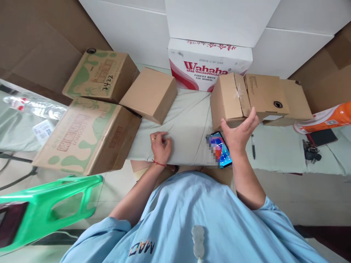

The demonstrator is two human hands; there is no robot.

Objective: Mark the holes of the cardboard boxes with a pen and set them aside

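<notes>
My left hand rests on the light green cloth near the front edge, its fingers curled in; whether anything is in them is hidden. My right hand is raised with thumb and fingers spread, holding nothing, in front of a small cardboard box. Just left of the right wrist lies a phone with a lit screen, partly blurred out. A plain brown box sits beyond my left hand. To the right of my right hand a black pen lies on the cloth.
Two coconut cartons, the nearer and the farther, stand at left beside a plastic bottle. A Wahaha carton is at the back. Keys and an orange bottle lie at right. A green stool stands below left.
</notes>
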